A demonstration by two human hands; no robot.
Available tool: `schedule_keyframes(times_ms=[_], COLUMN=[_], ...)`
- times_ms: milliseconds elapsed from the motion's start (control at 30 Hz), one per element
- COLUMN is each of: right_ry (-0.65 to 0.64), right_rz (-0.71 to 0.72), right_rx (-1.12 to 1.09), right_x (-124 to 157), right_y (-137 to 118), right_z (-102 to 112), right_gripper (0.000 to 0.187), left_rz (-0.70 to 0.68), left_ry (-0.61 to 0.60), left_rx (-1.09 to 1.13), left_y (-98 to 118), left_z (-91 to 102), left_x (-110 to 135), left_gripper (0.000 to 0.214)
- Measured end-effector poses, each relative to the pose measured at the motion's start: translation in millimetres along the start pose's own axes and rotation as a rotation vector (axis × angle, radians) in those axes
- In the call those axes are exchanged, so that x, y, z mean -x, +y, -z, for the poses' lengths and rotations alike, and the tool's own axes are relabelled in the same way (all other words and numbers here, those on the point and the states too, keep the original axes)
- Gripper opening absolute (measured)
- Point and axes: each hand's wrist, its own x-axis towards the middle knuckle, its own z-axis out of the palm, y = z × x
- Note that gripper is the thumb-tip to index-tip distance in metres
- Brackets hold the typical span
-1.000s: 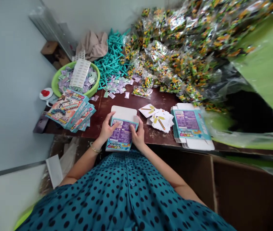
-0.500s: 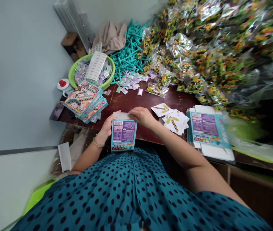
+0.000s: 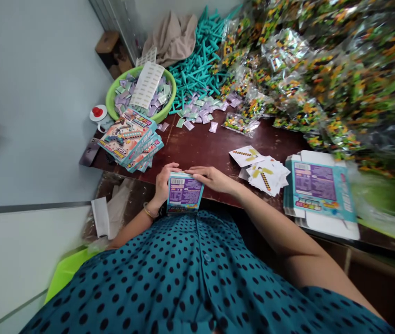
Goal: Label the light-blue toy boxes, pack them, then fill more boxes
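Note:
A small blue and purple cardboard box [image 3: 184, 192] stands between my body and the table edge, its printed back toward me. My left hand [image 3: 164, 183] is wrapped round its left side, with fingers over the top edge. Across the top lies my right hand [image 3: 211, 178], its fingers pressed along the upper edge. The top now looks folded down beneath the fingers. To the right are a loose pile of picture cards [image 3: 265, 174] and a stack of flattened boxes [image 3: 317, 185]. At left, several finished-looking boxes [image 3: 127, 139] lie stacked, picture side up.
A green basin [image 3: 169, 99] holds small sachets and a label sheet [image 3: 147, 86]. Behind lie teal sticks [image 3: 197, 60], a beige cloth [image 3: 172, 39] and a heap of clear bags with coloured pieces [image 3: 294, 88]. A lidded cup [image 3: 99, 113] and a phone [image 3: 89, 152] are at left.
The white flap at the box top has gone down under my fingers. My right hand has flattened across the top edge. The whole view has shifted slightly.

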Motion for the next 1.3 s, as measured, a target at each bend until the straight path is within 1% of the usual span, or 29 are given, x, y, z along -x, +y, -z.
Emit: schedule_keyframes(times_ms=[33, 100, 167, 200, 267, 300, 367, 400, 433, 467, 533, 567, 600, 667, 700, 733, 767, 800, 867, 900, 933, 967, 1000, 1033, 1100, 1133, 1200, 1267, 1300], right_ry=[-0.007, 0.053, 0.184, 0.282, 0.469, 0.519, 0.515, 0.513, 0.556, 0.637, 0.802, 0.83, 0.796, 0.611, 0.524, 0.475, 0.475, 0.515, 0.628, 0.65, 0.644, 0.62, 0.599, 0.585, 0.577, 0.598, 0.707, 0.851, 0.891], right_rz=[0.036, 0.083, 0.087, 0.064, -0.033, -0.094, -0.192, -0.212, -0.216, -0.204, -0.167, -0.15, -0.133, -0.096, -0.085, -0.087, -0.114, -0.172, -0.357, -0.453, -0.532, -0.588, -0.625, -0.65, -0.686, -0.689, -0.646, -0.561, -0.52], right_rx=[0.033, 0.061, 0.021, -0.025, -0.156, -0.232, -0.353, -0.36, -0.318, -0.226, 0.065, 0.215, 0.336, 0.449, 0.453, 0.444, 0.441, 0.463, 0.593, 0.684, 0.772, 0.843, 0.882, 0.891, 0.863, 0.835, 0.774, 0.748, 0.766], right_x=[4.2, 12.0, 17.9, 20.2, 23.7, 25.2, 27.9, 29.1, 29.8, 29.8, 25.8, 21.3, 15.3, 0.7, -6.3, -11.6, -14.6, -14.6, -5.5, 2.9, 12.8, 23.3, 33.6, 43.1, 58.1, 63.5, 71.5, 79.3, 84.6], right_y=[3.0, 10.5, 18.6, 21.9, 25.4, 24.7, 16.9, 9.6, 0.6, -9.5, -28.3, -34.7, -37.9, -33.9, -27.3, -18.5, -8.4, 2.2, 22.0, 30.5, 37.6, 43.4, 47.8, 50.9, 53.9, 54.1, 52.7, 50.1, 48.9], right_z=[-3.4, -16.2, -36.8, -49.0, -72.7, -81.7, -89.0, -86.5, -80.3, -71.8, -53.4, -45.9, -40.0, -30.3, -23.8, -14.5, -2.2, 12.6, 43.7, 56.6, 66.0, 71.5, 73.8, 74.0, 73.8, 75.6, 84.0, 94.5, 98.1], right_gripper=[0.046, 0.046, 0.047, 0.05, 0.062, 0.067, 0.07, 0.068, 0.065, 0.063, 0.06, 0.061, 0.062, 0.058, 0.052, 0.044, 0.038, 0.035, 0.035, 0.034, 0.036, 0.043, 0.048, 0.047, 0.031, 0.028, 0.029, 0.027, 0.026], left_rz=[-0.094, -0.233, -0.27, -0.266, -0.245, -0.239, -0.259, -0.287, -0.321, -0.359, -0.432, -0.469, -0.503, -0.546, -0.547, -0.535, -0.515, -0.495, -0.473, -0.465, -0.451, -0.43, -0.402, -0.373, -0.339, -0.344, -0.379, -0.409, -0.418], left_ry=[0.009, 0.02, -0.002, -0.026, -0.075, -0.087, -0.064, -0.022, 0.033, 0.093, 0.197, 0.227, 0.233, 0.164, 0.088, -0.012, -0.127, -0.248, -0.465, -0.537, -0.576, -0.582, -0.565, -0.538, -0.488, -0.475, -0.474, -0.505, -0.529], left_rx=[-0.087, -0.211, -0.319, -0.362, -0.413, -0.419, -0.412, -0.404, -0.392, -0.378, -0.347, -0.344, -0.365, -0.48, -0.563, -0.652, -0.738, -0.818, -0.953, -1.003, -1.037, -1.053, -1.054, -1.047, -1.035, -1.035, -1.042, -1.043, -1.043], left_y=[-3.3, -9.0, -12.8, -13.7, -12.9, -10.8, -2.6, 3.3, 9.9, 16.8, 28.4, 31.7, 32.7, 26.8, 20.4, 12.4, 3.3, -6.1, -23.3, -30.3, -36.2, -40.9, -44.5, -47.4, -51.3, -52.5, -53.4, -52.1, -50.9], left_z=[3.2, 9.8, 15.9, 18.7, 23.4, 25.4, 28.0, 28.6, 28.6, 28.0, 24.8, 22.1, 18.5, 8.5, 1.9, -5.9, -14.7, -24.2, -43.8, -52.6, -60.2, -66.2, -70.5, -73.2, -74.8, -74.4, -72.2, -68.2, -65.5], left_x=[4.3, 11.6, 15.4, 15.7, 13.0, 10.2, 2.7, -1.7, -6.3, -10.9, -19.3, -22.8, -25.5, -28.4, -28.7, -28.2, -27.1, -25.6, -22.8, -22.4, -23.0, -25.1, -28.5, -33.3, -45.2, -51.6, -63.8, -74.1, -78.3], left_gripper=[0.042, 0.038, 0.04, 0.043, 0.048, 0.048, 0.045, 0.043, 0.043, 0.044, 0.046, 0.047, 0.047, 0.047, 0.047, 0.047, 0.049, 0.053, 0.074, 0.085, 0.093, 0.095, 0.091, 0.084, 0.068, 0.064, 0.063, 0.072, 0.076])
